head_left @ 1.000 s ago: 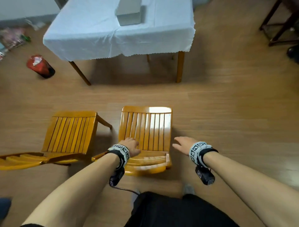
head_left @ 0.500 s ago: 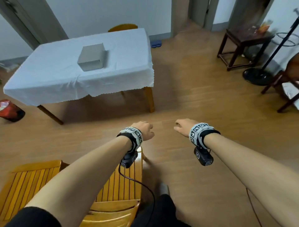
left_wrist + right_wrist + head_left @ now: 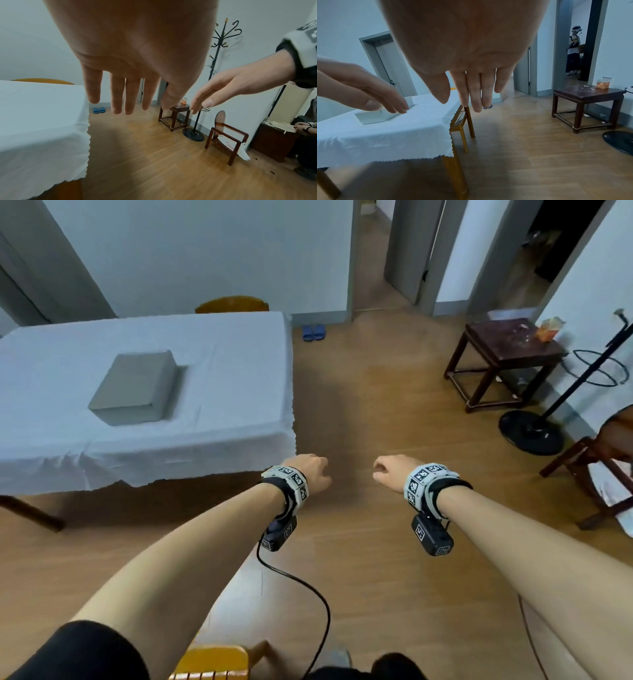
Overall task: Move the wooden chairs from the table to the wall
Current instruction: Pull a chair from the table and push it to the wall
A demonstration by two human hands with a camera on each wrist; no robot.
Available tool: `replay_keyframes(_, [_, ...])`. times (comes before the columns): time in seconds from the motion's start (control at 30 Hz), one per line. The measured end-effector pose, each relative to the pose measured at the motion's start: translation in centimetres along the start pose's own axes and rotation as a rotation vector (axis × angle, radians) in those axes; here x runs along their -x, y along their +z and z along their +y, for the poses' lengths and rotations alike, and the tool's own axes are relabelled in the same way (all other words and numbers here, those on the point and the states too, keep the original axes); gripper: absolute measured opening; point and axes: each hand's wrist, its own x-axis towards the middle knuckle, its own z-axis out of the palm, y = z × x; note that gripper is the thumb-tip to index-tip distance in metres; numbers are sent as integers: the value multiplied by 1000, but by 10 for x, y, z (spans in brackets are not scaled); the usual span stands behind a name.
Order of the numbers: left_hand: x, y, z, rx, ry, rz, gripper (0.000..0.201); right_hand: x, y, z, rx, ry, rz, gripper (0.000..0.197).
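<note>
— What colours are around you?

— My wristbands (image 3: 289, 482) are grey with black-and-white square markers. The tablecloth (image 3: 219, 405) is white, scalloped along its hem, with a grey box (image 3: 135, 386) on it.

— And the wood?

— Honey-yellow chair (image 3: 231, 303), tan plank floor (image 3: 376, 594), dark reddish-brown side table (image 3: 503, 350). Blue slippers (image 3: 313, 332) by the wall.

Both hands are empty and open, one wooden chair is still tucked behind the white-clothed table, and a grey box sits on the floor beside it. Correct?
Not quite: the grey box sits on the table, per the head view. The rest holds.
</note>
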Motion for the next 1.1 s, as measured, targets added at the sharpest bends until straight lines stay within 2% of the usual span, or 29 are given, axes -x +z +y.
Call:
replay_keyframes(0.17, [-118,-55,-15,-15,-25,-15,51,-112,-70,47,7,2,6,44])
replay_keyframes(0.4, [-284,-125,-40,10,-119,-42,49,-295,-160,100,63,-95,-14,45])
replay_keyframes(0.5, [-342,-169,-62,24,-180,15,45,-369,-216,107,98,-159,-23,46])
replay_keyframes(0.6, [-391,-208,-91,69,-245,36,39,-437,-274,101,158,-215,-5,46])
replay_keyframes(0.73, [-465,-238,-144,113,-308,51,32,-535,-327,80,197,-273,-6,46])
replay_keyframes(1.1, [-687,-303,-325,229,-380,22,46,-781,-427,27,190,-304,-63,52])
